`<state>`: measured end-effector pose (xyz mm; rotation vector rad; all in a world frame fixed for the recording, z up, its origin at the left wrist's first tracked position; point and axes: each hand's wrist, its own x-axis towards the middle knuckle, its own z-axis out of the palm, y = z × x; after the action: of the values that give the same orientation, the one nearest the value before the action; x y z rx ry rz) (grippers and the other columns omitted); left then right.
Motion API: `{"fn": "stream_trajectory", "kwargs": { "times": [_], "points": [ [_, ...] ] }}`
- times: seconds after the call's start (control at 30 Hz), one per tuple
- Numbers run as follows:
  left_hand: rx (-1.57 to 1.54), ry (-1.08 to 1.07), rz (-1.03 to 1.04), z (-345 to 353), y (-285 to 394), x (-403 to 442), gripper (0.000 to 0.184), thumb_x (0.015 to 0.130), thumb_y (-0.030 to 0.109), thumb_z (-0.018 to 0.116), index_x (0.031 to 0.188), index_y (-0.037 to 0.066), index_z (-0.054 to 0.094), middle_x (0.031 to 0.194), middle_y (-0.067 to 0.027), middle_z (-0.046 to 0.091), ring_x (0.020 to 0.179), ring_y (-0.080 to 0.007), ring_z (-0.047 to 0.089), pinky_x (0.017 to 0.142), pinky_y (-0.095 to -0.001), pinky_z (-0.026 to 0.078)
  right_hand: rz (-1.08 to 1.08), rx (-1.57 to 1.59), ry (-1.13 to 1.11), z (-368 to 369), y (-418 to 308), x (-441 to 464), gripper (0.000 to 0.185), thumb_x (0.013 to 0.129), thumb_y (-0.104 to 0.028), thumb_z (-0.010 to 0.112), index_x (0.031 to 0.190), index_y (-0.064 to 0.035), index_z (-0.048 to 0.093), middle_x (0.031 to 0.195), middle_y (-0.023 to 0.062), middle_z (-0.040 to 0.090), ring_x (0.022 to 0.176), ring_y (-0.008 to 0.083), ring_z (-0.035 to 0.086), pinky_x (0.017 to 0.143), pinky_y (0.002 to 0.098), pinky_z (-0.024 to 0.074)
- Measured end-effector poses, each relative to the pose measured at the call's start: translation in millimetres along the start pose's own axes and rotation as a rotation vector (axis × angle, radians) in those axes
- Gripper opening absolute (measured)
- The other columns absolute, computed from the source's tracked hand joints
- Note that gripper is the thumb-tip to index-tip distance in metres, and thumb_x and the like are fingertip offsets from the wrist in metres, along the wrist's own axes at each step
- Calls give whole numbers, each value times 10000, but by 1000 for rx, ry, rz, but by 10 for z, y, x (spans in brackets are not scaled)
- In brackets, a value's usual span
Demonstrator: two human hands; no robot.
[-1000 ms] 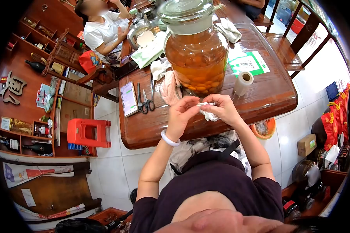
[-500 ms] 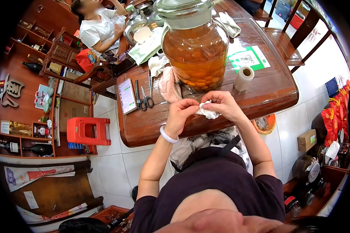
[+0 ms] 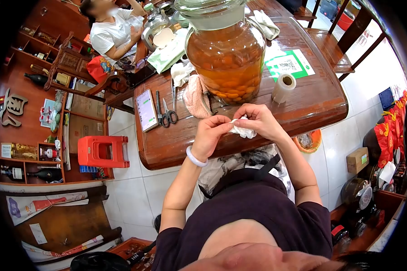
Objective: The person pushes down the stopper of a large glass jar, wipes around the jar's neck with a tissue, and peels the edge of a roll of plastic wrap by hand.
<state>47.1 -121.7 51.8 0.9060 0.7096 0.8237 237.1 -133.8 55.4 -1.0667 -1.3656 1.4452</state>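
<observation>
Between my two hands is a crumpled white tissue-like piece (image 3: 245, 131), held over the near edge of the wooden table. My left hand (image 3: 210, 134), with a pale bangle at the wrist, pinches its left end. My right hand (image 3: 260, 121) grips its upper right part with bent fingers. Just beyond them stands a large lidded glass jar (image 3: 228, 58) of amber liquid, with orange-brown pieces settled at the bottom. A pink cloth (image 3: 197, 97) lies against the jar's left side. Right of the jar, a roll of clear film or tape (image 3: 284, 88) stands upright.
Black-handled scissors (image 3: 168, 116) and a lit phone (image 3: 146, 110) lie on the table's left. A green-bordered QR card (image 3: 298, 65) lies on the right. Another person (image 3: 113, 36) sits at the far left. A red plastic stool (image 3: 103, 151) stands on the floor.
The white piece has shifted slightly within the fingers, and my right hand's fingers sit slightly higher. Both hands still pinch it in nearly the same place. The view has tilted a little.
</observation>
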Motion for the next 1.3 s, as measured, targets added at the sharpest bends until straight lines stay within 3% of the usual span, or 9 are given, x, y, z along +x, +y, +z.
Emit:
{"fn": "stream_trajectory", "kwargs": {
  "times": [0.17,0.43,0.57,0.67,0.73,0.87,0.93,1.13,1.3],
  "points": [
    [-38,29,-13,28,-8,3,111,805,27,604,898,-32,605,830,-37,607,748,-85,554,683,-209,444,-35,-103,47,24,-67,-12,153,758,-111,665,832,17,624,686,0,571,590,41,468,510,207,376],
    [77,34,10,24,-61,24,86,799,30,613,874,-12,613,806,-13,601,721,-62,534,654,-185,423,-531,-556,129,58,-85,-28,107,713,-15,658,786,11,583,784,88,572,701,189,560,580,268,431],
    [169,61,77,84,-40,-2,88,819,62,612,874,-5,603,777,13,575,704,-43,500,636,-172,397,-541,-587,169,87,-69,-22,100,716,-10,658,770,15,578,775,98,573,685,195,565,593,269,442],
    [235,82,176,164,-34,-48,96,836,79,603,871,-8,587,778,28,548,708,-35,476,636,-167,381,-479,-457,205,122,-62,-38,109,714,-37,659,779,20,593,750,125,583,680,263,582,592,318,461],
    [251,83,242,194,-62,-66,102,843,85,599,870,-11,578,786,33,533,714,-32,465,638,-164,374,-390,-218,240,146,45,-38,120,718,-47,667,791,25,604,744,104,603,670,190,586,577,278,452],
    [188,124,336,252,-137,-54,99,842,72,599,869,-18,567,812,32,512,736,-35,457,647,-163,371,-327,-141,292,209,58,-90,124,732,-57,672,804,27,616,742,63,621,672,109,563,571,240,438],
    [161,141,348,273,-157,-56,99,839,68,601,871,-19,567,815,30,508,740,-37,456,649,-165,371,-134,132,284,233,104,-105,114,755,-62,668,810,28,626,746,38,623,653,72,547,567,210,435],
    [132,138,338,263,-196,-57,96,837,62,604,869,-21,568,815,27,514,746,-43,460,664,-171,376,32,553,236,271,174,-106,110,769,-49,666,838,27,628,753,38,618,649,65,554,583,193,444],
    [-8,102,256,196,-221,-40,97,837,50,593,900,-23,579,840,13,549,769,-63,497,706,-193,400,101,674,189,249,168,-90,109,785,-60,652,848,23,622,758,41,619,654,75,568,580,201,456]
  ]
}}
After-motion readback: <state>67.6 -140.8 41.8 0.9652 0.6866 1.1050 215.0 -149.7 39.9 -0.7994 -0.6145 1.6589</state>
